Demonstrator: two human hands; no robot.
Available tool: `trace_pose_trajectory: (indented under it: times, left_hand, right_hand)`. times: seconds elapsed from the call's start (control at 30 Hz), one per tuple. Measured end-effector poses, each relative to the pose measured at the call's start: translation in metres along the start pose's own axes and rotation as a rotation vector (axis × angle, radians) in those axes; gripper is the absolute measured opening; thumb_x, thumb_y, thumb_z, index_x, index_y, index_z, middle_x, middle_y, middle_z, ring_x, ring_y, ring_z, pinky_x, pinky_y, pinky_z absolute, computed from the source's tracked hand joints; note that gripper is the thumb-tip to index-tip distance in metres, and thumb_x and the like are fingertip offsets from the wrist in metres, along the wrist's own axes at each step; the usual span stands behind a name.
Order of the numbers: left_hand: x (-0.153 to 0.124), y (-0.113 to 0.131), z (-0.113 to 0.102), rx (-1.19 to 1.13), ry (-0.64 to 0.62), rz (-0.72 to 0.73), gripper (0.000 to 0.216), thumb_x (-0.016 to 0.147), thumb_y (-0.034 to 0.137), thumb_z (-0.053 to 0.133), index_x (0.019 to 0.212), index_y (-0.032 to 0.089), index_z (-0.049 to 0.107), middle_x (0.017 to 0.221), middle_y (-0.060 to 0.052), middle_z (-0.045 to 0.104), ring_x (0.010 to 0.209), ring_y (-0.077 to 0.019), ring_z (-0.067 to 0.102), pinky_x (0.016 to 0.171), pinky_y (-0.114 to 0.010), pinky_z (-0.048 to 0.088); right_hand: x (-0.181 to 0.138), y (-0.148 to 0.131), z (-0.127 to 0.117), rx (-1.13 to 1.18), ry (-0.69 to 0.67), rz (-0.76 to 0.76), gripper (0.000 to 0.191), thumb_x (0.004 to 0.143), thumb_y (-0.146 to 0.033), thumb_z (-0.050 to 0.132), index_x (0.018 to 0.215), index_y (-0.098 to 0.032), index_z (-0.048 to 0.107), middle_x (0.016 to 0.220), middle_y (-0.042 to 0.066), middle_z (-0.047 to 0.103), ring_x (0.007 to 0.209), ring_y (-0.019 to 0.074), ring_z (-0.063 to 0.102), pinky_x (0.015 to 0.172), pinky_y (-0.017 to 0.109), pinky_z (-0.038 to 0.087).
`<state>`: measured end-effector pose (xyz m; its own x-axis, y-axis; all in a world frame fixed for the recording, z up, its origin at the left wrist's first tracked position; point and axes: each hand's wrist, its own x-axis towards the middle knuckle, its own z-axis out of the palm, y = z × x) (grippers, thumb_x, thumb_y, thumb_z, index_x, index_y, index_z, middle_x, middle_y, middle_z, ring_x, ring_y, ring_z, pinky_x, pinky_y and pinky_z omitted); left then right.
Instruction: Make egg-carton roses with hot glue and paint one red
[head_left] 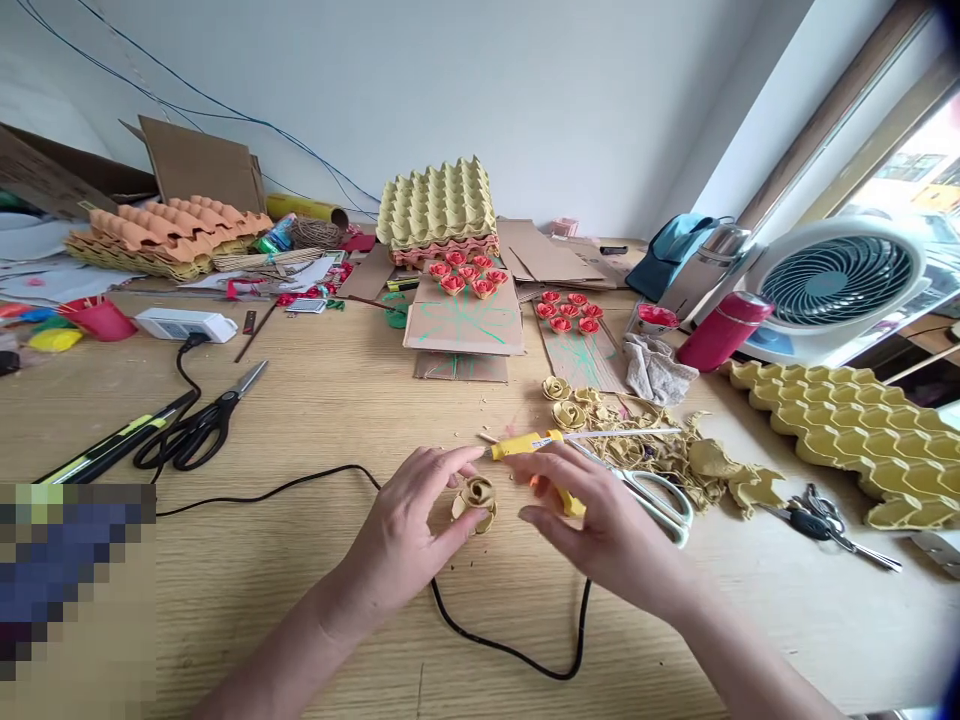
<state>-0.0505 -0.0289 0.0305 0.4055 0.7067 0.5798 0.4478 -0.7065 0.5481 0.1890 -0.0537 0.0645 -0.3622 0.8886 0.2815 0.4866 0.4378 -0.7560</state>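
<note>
A small tan rose made of egg-carton pulp [478,492] is between the thumb and fingers of my left hand [412,510], just above the table or resting on it. The thumb presses on its lower petals. To the right, my right hand [592,510] has its thumb and fingers apart, with nothing between them. Behind and partly under those fingers lies a yellow glue gun [525,444] with an orange trigger and a clear glue stick; the hand covers part of it. White-handled scissors [660,505] lie beyond the right hand, partly covered.
Carton scraps [637,455] and finished tan roses [568,414] lie at right, near keys [814,520] and a yellow egg tray [855,430]. Red roses [469,272] sit on cardboard [465,325]. Black scissors [202,430] lie left. A black cord [510,650] loops in front.
</note>
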Motion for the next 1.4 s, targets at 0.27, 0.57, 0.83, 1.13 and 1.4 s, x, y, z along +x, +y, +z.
trace_pose_trajectory:
  times: [0.27, 0.57, 0.83, 1.13, 1.4]
  left_hand:
    - [0.001, 0.007, 0.002, 0.259, -0.046, 0.237, 0.034, 0.105, 0.028, 0.062, 0.135, 0.016, 0.051, 0.104, -0.007, 0.075, 0.089, -0.0213, 0.069, 0.084, -0.035, 0.052]
    - [-0.001, 0.005, 0.0, 0.162, -0.069, 0.095, 0.047, 0.095, 0.029, 0.076, 0.133, 0.021, 0.051, 0.113, -0.008, 0.073, 0.1, -0.0245, 0.069, 0.093, -0.039, 0.054]
    - [-0.017, -0.014, 0.009, 0.151, -0.358, -0.17, 0.088, 0.074, 0.021, 0.094, 0.148, 0.027, 0.046, 0.144, -0.011, 0.062, 0.132, -0.034, 0.06, 0.112, -0.055, 0.051]
    - [-0.022, -0.015, 0.022, 0.06, -0.361, -0.271, 0.072, 0.075, 0.007, 0.089, 0.137, 0.022, 0.057, 0.133, -0.008, 0.068, 0.126, -0.0294, 0.064, 0.11, -0.048, 0.054]
    - [-0.021, -0.011, 0.027, -0.017, -0.355, -0.31, 0.062, 0.072, 0.007, 0.092, 0.122, 0.022, 0.059, 0.118, -0.005, 0.067, 0.113, -0.0262, 0.067, 0.098, -0.043, 0.059]
  right_hand:
    - [0.007, 0.0, 0.024, -0.084, -0.062, -0.123, 0.027, 0.098, -0.013, 0.068, 0.123, -0.022, 0.064, 0.111, 0.006, 0.075, 0.104, 0.0239, 0.07, 0.091, 0.04, 0.056]
    - [0.006, 0.009, 0.024, -0.08, -0.011, -0.167, 0.036, 0.102, -0.01, 0.057, 0.136, -0.022, 0.061, 0.113, 0.009, 0.072, 0.101, 0.0219, 0.069, 0.088, 0.037, 0.057]
    - [0.001, 0.031, 0.014, 0.281, 0.029, 0.091, 0.03, 0.104, -0.016, 0.049, 0.126, -0.025, 0.067, 0.103, 0.005, 0.066, 0.082, 0.0155, 0.069, 0.073, 0.029, 0.057]
    - [0.0, 0.031, 0.032, 0.226, -0.034, 0.053, 0.026, 0.098, -0.013, 0.06, 0.12, -0.027, 0.065, 0.107, 0.004, 0.064, 0.08, 0.0159, 0.062, 0.078, 0.034, 0.056]
    - [-0.002, 0.024, 0.046, 0.003, -0.112, -0.054, 0.042, 0.097, -0.004, 0.061, 0.131, -0.028, 0.062, 0.117, 0.007, 0.068, 0.107, 0.022, 0.067, 0.093, 0.039, 0.057]
